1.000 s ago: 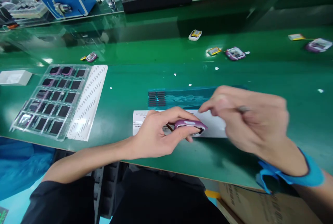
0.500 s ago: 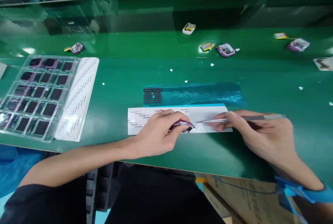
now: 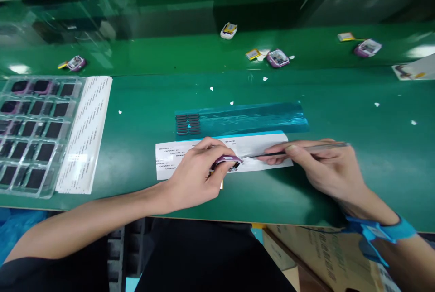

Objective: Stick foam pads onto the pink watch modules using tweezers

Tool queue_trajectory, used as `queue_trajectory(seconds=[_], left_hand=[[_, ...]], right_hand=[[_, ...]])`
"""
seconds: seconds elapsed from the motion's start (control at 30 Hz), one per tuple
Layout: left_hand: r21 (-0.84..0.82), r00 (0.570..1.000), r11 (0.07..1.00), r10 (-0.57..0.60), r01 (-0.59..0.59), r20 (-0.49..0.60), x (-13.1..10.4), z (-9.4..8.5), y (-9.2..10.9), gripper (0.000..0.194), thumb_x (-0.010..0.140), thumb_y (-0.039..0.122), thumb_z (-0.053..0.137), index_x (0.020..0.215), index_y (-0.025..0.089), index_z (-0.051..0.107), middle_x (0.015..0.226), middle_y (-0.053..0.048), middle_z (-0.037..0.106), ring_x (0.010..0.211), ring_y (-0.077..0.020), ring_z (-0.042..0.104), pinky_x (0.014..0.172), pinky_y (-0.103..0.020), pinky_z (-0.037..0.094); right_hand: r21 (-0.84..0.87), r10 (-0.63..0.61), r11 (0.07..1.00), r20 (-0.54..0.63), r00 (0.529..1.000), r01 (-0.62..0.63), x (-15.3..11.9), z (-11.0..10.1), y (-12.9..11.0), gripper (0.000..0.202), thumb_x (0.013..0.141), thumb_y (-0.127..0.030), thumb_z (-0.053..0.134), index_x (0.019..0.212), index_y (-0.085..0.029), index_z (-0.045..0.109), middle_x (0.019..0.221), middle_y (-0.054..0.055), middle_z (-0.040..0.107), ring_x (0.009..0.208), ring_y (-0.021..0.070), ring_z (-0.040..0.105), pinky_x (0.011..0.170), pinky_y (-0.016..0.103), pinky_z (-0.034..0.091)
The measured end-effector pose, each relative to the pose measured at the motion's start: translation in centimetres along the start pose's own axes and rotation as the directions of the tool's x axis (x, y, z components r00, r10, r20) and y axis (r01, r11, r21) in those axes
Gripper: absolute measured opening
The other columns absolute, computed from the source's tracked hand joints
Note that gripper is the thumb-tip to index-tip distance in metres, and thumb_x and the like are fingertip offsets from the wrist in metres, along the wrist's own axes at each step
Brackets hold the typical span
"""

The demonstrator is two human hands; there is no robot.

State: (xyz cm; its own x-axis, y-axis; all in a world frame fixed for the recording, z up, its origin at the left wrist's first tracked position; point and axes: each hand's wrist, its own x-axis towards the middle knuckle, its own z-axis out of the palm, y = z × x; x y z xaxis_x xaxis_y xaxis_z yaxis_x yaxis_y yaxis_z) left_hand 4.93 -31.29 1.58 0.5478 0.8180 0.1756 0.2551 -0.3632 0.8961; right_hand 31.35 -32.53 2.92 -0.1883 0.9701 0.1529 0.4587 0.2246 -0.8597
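Note:
Between the thumb and fingers of my left hand point(image 3: 200, 172) is a purple watch case point(image 3: 227, 160), tilted, with its inner parts partly showing. My right hand point(image 3: 319, 165) grips a pair of tweezers point(image 3: 272, 153) lengthwise, and their tip meets the right end of the case or lies very close to it. Both hands are over a white printed adhesive sheet point(image 3: 258, 147). Just behind it lies a clear blue film strip point(image 3: 251, 118) with several small black strips point(image 3: 188, 124) at its left end.
A clear tray point(image 3: 50, 158) of dark screens and purple cases stands at left, beside another printed sheet point(image 3: 86, 133). Opened watch cases lie along the back, among them a purple one point(image 3: 277, 58) and a white one point(image 3: 229, 31). White scraps dot the green bench point(image 3: 142, 97).
The tweezers' tip has come left to the end of the watch case. My left hand keeps its hold on the case. The whole view has shifted a little.

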Motion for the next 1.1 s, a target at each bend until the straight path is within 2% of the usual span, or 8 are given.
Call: queue_trajectory(seconds=[0.1,0.2,0.37,0.57,0.77,0.9,0.97,1.1], left_hand=[[-0.049,1.0,0.999,-0.009,0.008,-0.014,0.1,-0.1,0.1,0.015,0.102,0.017,0.062,0.103,0.015,0.077,0.101,-0.01,0.08,0.101,-0.0215,0.073,0.079,-0.029,0.06],[-0.138,0.998,0.99,-0.043,0.037,-0.039,0.3,-0.4,0.2,0.014,0.102,0.021,0.065,0.104,0.017,0.078,0.102,-0.008,0.083,0.09,-0.0182,0.075,0.075,-0.026,0.058],[-0.091,0.996,0.992,-0.085,0.084,-0.012,0.6,-0.9,-0.1,0.016,0.102,0.021,0.062,0.105,0.018,0.077,0.102,-0.005,0.084,0.087,-0.0179,0.076,0.074,-0.028,0.055],[0.046,1.0,0.999,-0.015,0.014,0.022,0.6,-0.8,-0.3,0.015,0.105,0.022,0.061,0.106,0.019,0.076,0.102,-0.003,0.083,0.09,-0.0197,0.069,0.082,-0.033,0.052],[0.089,1.0,0.996,0.009,-0.011,0.024,0.4,-0.6,-0.4,0.016,0.105,0.022,0.061,0.11,0.02,0.077,0.1,-0.006,0.081,0.1,-0.0229,0.068,0.082,-0.033,0.056],[0.075,0.999,0.996,0.049,-0.049,-0.003,0.4,-0.5,-0.5,0.017,0.105,0.023,0.064,0.107,0.019,0.08,0.099,-0.008,0.082,0.101,-0.0227,0.072,0.085,-0.034,0.058],[0.015,0.998,0.998,0.056,-0.055,-0.024,0.3,-0.6,-0.3,0.017,0.105,0.024,0.065,0.107,0.02,0.081,0.104,-0.008,0.084,0.092,-0.02,0.074,0.084,-0.033,0.059],[-0.243,0.993,0.963,-0.119,0.115,-0.001,0.5,-1.1,0.4,0.023,0.102,0.029,0.065,0.114,0.019,0.081,0.103,-0.007,0.085,0.06,-0.012,0.07,0.06,-0.025,0.059]], right_hand=[[0.026,0.052,0.998,-0.098,0.994,-0.05,-0.2,-0.2,0.5,0.047,0.104,-0.058,0.066,0.076,-0.026,0.086,0.079,0.011,0.081,0.075,0.023,0.081,0.069,0.028,0.068],[0.038,0.056,0.998,-0.169,0.984,-0.05,-0.2,0.0,0.6,0.052,0.101,-0.063,0.068,0.069,-0.025,0.084,0.075,0.011,0.079,0.075,0.023,0.081,0.068,0.028,0.067],[0.004,0.037,0.999,-0.103,0.994,-0.036,0.2,0.7,0.1,0.045,0.099,-0.055,0.073,0.068,-0.025,0.083,0.072,0.008,0.079,0.06,0.0204,0.076,0.057,0.027,0.065],[-0.013,0.021,1.0,-0.045,0.999,-0.022,0.2,0.7,0.1,0.036,0.097,-0.046,0.076,0.067,-0.026,0.083,0.075,0.008,0.08,0.066,0.0213,0.078,0.058,0.025,0.065],[0.058,0.065,0.996,-0.019,0.998,-0.064,0.3,0.5,-0.2,0.047,0.094,-0.058,0.078,0.063,-0.022,0.08,0.073,0.011,0.079,0.055,0.0203,0.074,0.051,0.024,0.062],[0.136,0.092,0.988,-0.111,0.99,-0.076,0.2,0.4,0.0,0.045,0.096,-0.059,0.076,0.074,-0.02,0.084,0.072,0.012,0.078,0.055,0.0219,0.075,0.05,0.025,0.062],[0.172,0.075,0.984,-0.18,0.981,-0.044,0.1,0.5,0.0,0.042,0.095,-0.058,0.077,0.078,-0.02,0.084,0.071,0.012,0.078,0.056,0.0233,0.076,0.05,0.026,0.063],[0.181,-0.003,0.981,-0.36,0.933,0.073,0.2,1.3,-1.6,0.034,0.096,-0.052,0.079,0.081,-0.023,0.085,0.071,0.009,0.078,0.056,0.0234,0.075,0.055,0.033,0.066]])
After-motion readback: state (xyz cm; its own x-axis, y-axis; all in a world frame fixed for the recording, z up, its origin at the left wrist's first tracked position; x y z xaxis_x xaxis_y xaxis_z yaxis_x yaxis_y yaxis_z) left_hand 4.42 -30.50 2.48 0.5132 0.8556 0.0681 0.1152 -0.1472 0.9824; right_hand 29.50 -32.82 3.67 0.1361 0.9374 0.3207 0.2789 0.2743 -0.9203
